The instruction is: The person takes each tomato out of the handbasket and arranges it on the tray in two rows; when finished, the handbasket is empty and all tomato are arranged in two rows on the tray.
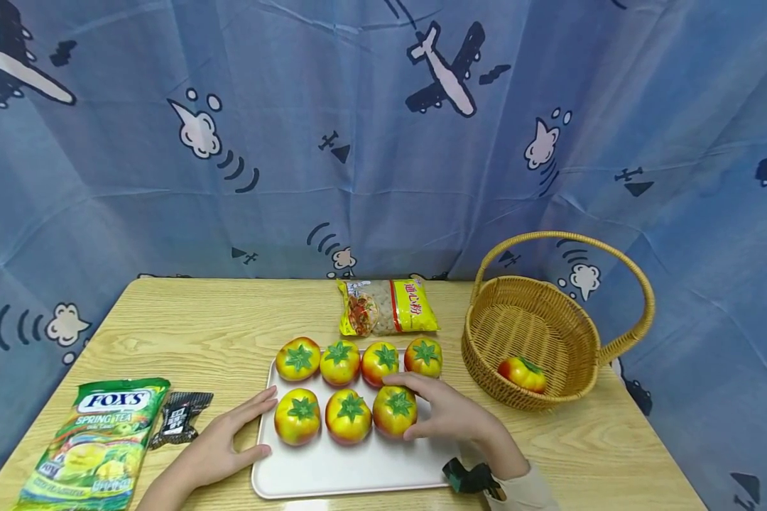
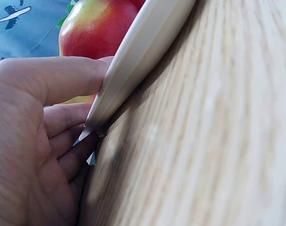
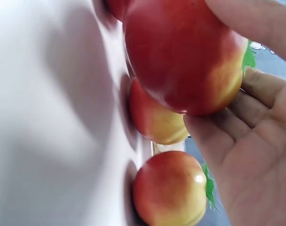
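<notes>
My right hand point(image 1: 450, 413) curls round the right-hand tomato point(image 1: 394, 411) of the tray's front row, thumb on the near side and fingers on the far side. In the right wrist view that tomato point(image 3: 180, 61) fills the grasp, and its underside is red. My left hand point(image 1: 220, 443) touches the left edge of the white tray point(image 1: 351, 472), thumb and index finger spread along the rim. The left wrist view shows its fingertips right at the tray's rim point(image 2: 133, 61). Two more tomatoes fill the front row, including one at the left point(image 1: 297, 417); several stand behind.
A wicker basket point(image 1: 473, 348) with a tall handle stands at the right, one ribbed tomato point(image 1: 522, 374) inside. Behind the tray lies a yellow pasta bag point(image 1: 390, 306). At the left lie a green FOX'S candy bag point(image 1: 92, 447) and a small black packet point(image 1: 180, 419).
</notes>
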{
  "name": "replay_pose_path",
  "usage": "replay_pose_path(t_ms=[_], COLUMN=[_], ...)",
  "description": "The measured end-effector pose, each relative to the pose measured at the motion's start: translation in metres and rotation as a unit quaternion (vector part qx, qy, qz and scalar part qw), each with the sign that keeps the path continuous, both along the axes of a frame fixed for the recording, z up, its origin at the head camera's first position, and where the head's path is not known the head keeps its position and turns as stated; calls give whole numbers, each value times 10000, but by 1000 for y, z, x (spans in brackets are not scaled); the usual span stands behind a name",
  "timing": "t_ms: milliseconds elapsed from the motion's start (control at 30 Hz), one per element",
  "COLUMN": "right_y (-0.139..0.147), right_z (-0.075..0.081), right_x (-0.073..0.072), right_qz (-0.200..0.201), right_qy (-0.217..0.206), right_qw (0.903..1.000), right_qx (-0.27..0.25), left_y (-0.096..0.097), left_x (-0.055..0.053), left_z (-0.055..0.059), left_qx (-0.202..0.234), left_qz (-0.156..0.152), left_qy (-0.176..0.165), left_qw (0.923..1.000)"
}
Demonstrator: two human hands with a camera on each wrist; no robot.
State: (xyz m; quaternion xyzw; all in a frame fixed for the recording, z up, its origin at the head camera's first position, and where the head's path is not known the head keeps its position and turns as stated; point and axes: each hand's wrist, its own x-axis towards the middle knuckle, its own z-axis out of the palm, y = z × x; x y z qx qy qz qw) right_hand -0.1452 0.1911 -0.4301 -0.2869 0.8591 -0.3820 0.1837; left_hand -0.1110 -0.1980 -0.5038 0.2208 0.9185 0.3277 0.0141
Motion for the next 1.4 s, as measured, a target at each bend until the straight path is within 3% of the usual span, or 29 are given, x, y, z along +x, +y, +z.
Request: replay_pose_path(t_ms=[433,933,1400], right_y=[-10,-14,-12], right_z=[-7,-7,-3], right_x=[1,3,3], right_qz=[334,318,308], right_qy=[-134,-74,15], right_qw=[9993,9993,9995], right_qx=[38,198,101], left_y=[1,2,1], left_x=[0,2,1], left_z=[0,5,0], left_qx=[83,136,126], left_qz=[-27,-67,-45], left_qy=[176,242,363], left_qw=[9998,9996,9992])
